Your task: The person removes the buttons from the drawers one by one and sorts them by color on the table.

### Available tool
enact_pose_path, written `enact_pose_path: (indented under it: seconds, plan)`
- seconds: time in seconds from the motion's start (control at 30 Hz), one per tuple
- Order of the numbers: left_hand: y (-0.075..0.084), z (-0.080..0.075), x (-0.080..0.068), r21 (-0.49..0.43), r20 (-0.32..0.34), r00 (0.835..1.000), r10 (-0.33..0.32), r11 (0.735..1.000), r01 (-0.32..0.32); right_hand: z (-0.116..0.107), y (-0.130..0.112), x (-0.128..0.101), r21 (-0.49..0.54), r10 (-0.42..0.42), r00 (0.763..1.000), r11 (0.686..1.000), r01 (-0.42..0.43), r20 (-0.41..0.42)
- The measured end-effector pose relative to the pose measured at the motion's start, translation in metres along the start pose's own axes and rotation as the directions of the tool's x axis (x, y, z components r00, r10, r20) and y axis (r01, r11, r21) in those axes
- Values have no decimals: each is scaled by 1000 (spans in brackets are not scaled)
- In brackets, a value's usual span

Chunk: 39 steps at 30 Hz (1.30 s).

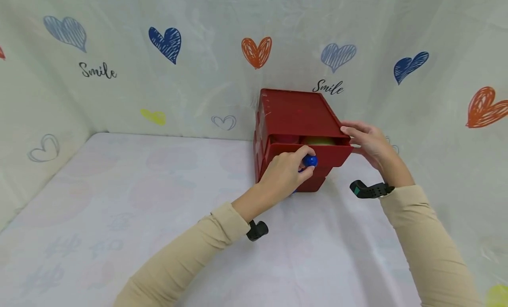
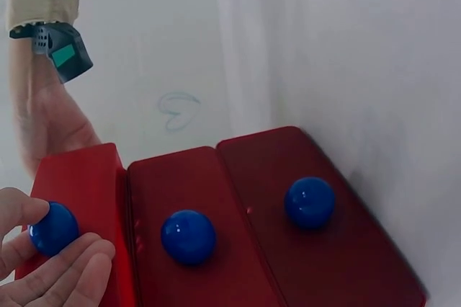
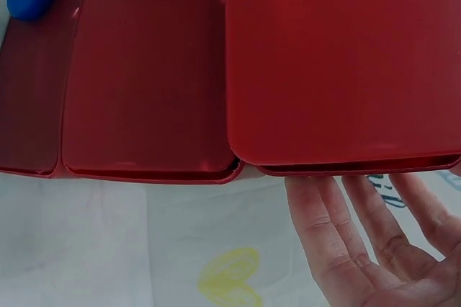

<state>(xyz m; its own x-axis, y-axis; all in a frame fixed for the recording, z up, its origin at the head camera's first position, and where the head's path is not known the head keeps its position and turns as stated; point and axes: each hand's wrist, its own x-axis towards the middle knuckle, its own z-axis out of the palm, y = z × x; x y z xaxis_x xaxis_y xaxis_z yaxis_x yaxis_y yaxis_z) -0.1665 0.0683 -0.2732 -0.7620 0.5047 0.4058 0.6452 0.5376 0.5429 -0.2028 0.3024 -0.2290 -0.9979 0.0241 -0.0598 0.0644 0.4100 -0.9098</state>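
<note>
A glossy red drawer chest (image 1: 295,117) has three drawers, each with one round blue knob. The left hand (image 1: 283,172) pinches the top drawer's knob (image 1: 311,161), that drawer slightly out; the right hand (image 1: 367,139), fingers straight, rests against the chest's side.

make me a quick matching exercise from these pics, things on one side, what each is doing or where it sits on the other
Things:
1. left hand
2. right hand
3. top drawer
4. yellow thing

States:
a. pulled partly out
b. lying inside the top drawer
c. pinches the blue knob
d. rests against the side of the red cabinet

Pairs: 1-c, 2-d, 3-a, 4-b
</note>
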Motion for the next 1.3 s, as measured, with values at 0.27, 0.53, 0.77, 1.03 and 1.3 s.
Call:
enact_pose_path:
  seconds: [0.27,0.53,0.77,1.03,1.3]
  plan:
    - [2,0,-5,23,0,1000,5,1000,-5,1,0,1,-9,5,1000,1000,-5,15]
    - [5,0,-10,26,-15,1000,6,1000,-5,0,-1,3,-33,10,999,999,-9,34]
    - [8,1,-15,0,-14,1000,2,1000,-2,-3,-1,2,-61,10,998,998,-7,60]
    - [13,1,-24,-27,-2,1000,9,1000,-9,-3,-2,2,-60,10,998,998,-7,62]
    - [18,0,-32,-35,15,1000,5,999,-5,-4,-2,2,-81,3,997,997,3,76]
